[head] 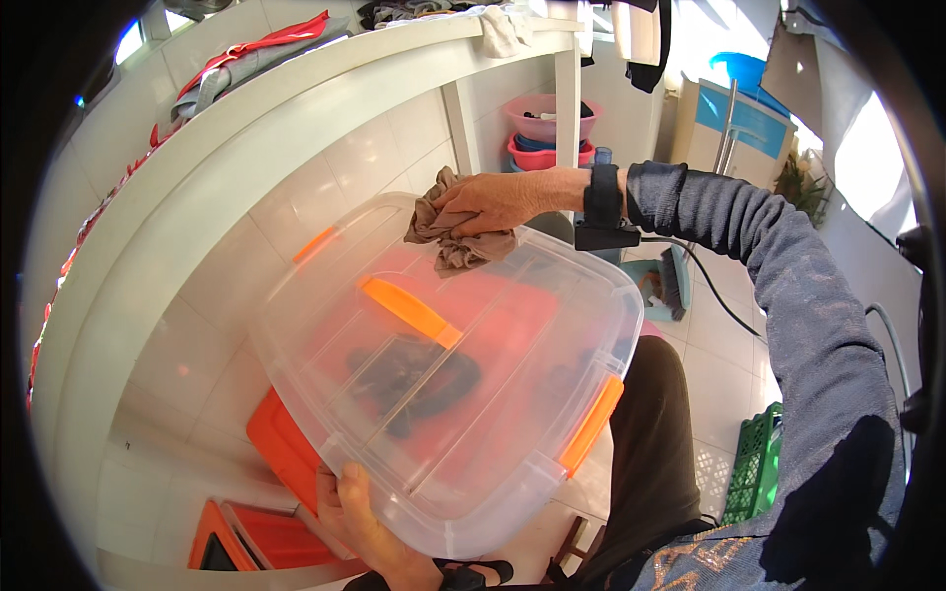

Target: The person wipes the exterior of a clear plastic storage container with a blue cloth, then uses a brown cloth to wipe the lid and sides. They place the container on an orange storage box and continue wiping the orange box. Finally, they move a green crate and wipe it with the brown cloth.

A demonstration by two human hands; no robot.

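A translucent plastic storage-box lid [510,384] with an orange handle [410,310] and orange side latches [593,426] is tilted in front of me. My left hand [362,517] grips its lower-left edge, the thumb lying on top. At the far edge, my right hand [491,201] clutches a crumpled brown cloth [473,251] against the lid. Blurred red and dark shapes show through the plastic; I cannot tell exactly what they are.
A white frame with a rail [310,96] arches along the left, with clothing [251,59] above it. An orange-red plastic bin [277,436] sits below the lid. Stacked basins [554,122], a dustpan with a brush [669,284] and a green crate [752,465] are to the right.
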